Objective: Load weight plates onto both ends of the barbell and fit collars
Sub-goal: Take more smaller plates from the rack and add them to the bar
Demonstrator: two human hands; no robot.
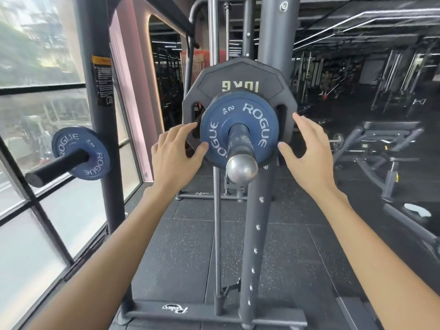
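Blue 2 kg rubber disc plate [214, 129] sat flush against black many-sided 10 kg plate [238, 75], steel sleeve end [241, 167] free for collar. Left hand [177, 148], right hand [307, 148] flanked rim, grip open, empty.

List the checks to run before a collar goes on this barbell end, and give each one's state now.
1. Black many-sided 10 kg plate on the bar: ok.
2. Blue round 2 kg Rogue plate in front of it on the silver-tipped barbell sleeve: ok.
3. Blue plate flush against the black plate: cannot tell.
4. Collar fitted outside the blue plate: not ok, none visible.
5. Left hand and right hand free: ok, both open, holding nothing.
6. Far end loaded: cannot tell, out of view.
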